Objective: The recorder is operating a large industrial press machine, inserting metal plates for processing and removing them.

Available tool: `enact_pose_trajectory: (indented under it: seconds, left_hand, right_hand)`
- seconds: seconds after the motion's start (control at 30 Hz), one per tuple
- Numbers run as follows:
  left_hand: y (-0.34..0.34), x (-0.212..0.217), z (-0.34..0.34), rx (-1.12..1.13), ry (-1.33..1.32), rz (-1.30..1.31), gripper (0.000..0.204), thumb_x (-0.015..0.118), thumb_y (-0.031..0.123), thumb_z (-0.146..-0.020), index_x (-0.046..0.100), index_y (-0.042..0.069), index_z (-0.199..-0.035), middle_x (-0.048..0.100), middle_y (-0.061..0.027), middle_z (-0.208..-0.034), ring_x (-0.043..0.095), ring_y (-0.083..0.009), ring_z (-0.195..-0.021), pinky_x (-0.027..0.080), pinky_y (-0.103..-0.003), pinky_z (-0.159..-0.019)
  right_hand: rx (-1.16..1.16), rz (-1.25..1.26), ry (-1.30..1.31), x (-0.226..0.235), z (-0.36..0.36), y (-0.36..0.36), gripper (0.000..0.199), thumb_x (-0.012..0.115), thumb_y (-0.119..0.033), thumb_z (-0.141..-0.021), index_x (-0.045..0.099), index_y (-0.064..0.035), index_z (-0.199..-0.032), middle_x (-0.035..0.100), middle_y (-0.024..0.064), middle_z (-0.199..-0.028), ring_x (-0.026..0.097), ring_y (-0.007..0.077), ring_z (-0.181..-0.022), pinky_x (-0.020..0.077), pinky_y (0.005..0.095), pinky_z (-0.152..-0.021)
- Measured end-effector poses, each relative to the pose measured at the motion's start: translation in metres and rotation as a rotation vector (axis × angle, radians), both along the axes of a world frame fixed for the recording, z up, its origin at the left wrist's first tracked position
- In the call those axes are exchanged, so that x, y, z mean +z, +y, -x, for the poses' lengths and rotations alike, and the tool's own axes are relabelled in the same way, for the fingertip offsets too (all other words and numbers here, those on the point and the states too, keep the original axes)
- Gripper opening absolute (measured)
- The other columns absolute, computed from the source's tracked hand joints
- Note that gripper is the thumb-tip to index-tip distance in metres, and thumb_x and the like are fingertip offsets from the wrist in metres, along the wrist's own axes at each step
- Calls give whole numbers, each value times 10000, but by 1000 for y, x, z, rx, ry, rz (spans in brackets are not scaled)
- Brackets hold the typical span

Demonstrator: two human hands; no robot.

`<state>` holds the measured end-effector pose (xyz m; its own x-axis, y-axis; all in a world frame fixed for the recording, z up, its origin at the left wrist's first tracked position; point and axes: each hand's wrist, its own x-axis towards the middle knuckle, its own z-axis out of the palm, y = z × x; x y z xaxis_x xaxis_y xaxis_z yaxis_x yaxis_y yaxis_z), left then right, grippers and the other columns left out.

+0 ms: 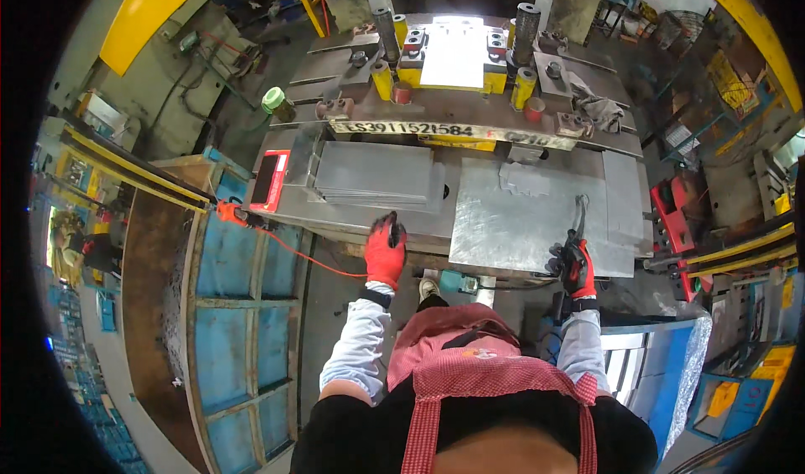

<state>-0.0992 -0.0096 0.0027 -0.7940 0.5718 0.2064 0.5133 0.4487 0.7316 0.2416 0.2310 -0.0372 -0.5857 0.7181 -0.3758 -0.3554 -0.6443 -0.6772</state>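
My left hand, in a red glove with black fingertips, is raised at the near edge of the press bed, just in front of a stack of grey sheet-metal plates. Its fingers are loosely bent and partly apart, with nothing visible in them. My right hand, gloved alike, is closed on a slim metal tool with a dark handle; its exact kind is unclear. The tool points forward over a wide, shiny metal sheet. Small cut metal pieces lie on that sheet's far part. Black bands circle both wrists.
Ahead is a press die with dark guide posts, yellow blocks and a bright plate. A red cable runs toward my left wrist. A phone on red backing lies left of the stack. A blue-panelled rack stands left.
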Motion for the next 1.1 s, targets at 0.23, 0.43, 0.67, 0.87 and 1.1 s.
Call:
enact_pose_trajectory:
  seconds: [0.23, 0.43, 0.67, 0.87, 1.1]
  left_hand:
    - [-1, -35, 15, -127, 278, 634, 565, 489, 277, -781, 312, 200, -1312, 237, -98, -1395, 216, -322, -1281, 251, -494, -980]
    - [1, -31, 23, -159, 131, 738, 526, 501, 348, -792, 368, 205, -1279, 270, -85, -1384, 244, -301, -1273, 284, -462, -970]
    - [3, -36, 26, -144, 133, 677, 520, 512, 334, -781, 378, 216, -1269, 267, -69, -1385, 259, -303, -1264, 285, -464, -970]
    - [-2, -38, 24, -129, 160, 679, 508, 514, 321, -774, 388, 226, -1256, 260, -58, -1392, 261, -299, -1264, 292, -474, -967]
    - [-2, -36, 26, -145, 65, 682, 488, 497, 313, -778, 401, 215, -1246, 270, -60, -1386, 277, -303, -1255, 292, -470, -969]
  right_hand:
    - [-46, 3, -58, 11, 3, -3, 324, 476, -324, -856, 429, -188, -1146, 570, 114, -885, 551, 236, -640, 476, 395, -580]
    - [-24, -35, -69, 1, 1, 1, 348, 431, -457, -864, 468, -201, -1097, 590, 122, -890, 527, 212, -588, 459, 371, -565]
    - [-16, -18, -76, -2, -3, 3, 367, 429, -475, -858, 467, -204, -1103, 587, 114, -901, 549, 225, -625, 476, 385, -593]
    - [22, -24, -68, 3, -4, 0, 373, 479, -431, -846, 445, -221, -1152, 570, 99, -904, 542, 221, -646, 468, 374, -591]
    - [-16, -23, -44, -1, -3, 0, 343, 476, -405, -852, 457, -208, -1133, 571, 106, -891, 532, 210, -627, 466, 380, -597]
